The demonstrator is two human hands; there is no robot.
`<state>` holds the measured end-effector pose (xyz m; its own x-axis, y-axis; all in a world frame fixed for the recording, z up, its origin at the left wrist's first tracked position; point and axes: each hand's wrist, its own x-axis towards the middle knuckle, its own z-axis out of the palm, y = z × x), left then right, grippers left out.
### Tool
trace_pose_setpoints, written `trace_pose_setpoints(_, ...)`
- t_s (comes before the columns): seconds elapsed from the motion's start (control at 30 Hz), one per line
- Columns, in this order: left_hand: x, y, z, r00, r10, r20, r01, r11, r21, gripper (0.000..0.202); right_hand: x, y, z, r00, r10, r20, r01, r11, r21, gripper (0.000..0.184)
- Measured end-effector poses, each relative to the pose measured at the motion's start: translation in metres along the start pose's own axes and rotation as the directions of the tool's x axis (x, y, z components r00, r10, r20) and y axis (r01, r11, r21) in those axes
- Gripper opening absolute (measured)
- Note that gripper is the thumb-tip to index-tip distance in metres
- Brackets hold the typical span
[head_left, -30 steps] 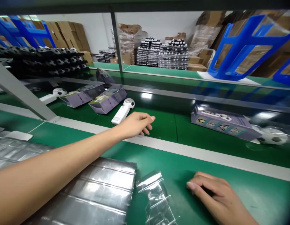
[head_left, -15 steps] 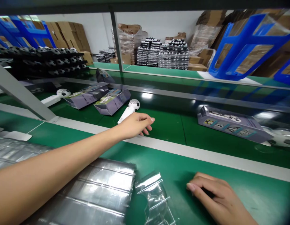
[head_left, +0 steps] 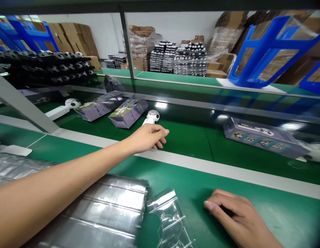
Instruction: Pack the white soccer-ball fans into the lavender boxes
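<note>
Currently, the ball-topped white device (head_left: pixel 153 116) lies mid-frame, partly hidden behind the left grip (head_left: pixel 151 136), loosely curled and released; at lower right, the right grip (head_left: pixel 236 215) curls, likewise released.

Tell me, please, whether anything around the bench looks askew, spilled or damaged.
One mild oddity: a single clear plastic tray lies loose and angled on the green bench, out of line with the layered stack of clear plastic beside it. I see nothing spilled or plainly damaged.
</note>
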<state>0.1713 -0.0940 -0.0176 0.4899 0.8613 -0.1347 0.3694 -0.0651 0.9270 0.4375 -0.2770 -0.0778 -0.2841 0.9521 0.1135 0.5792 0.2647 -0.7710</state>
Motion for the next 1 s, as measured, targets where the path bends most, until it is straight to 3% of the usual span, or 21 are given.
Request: trace_pose_setpoints(1.0,-0.0002,-0.0028,-0.002,1.0,0.02,-0.009,-0.02,1.0,0.014,0.038,0.0005,-0.0018,0.0005,1.0,-0.023,0.009,0.023,1.0,0.011,0.033)
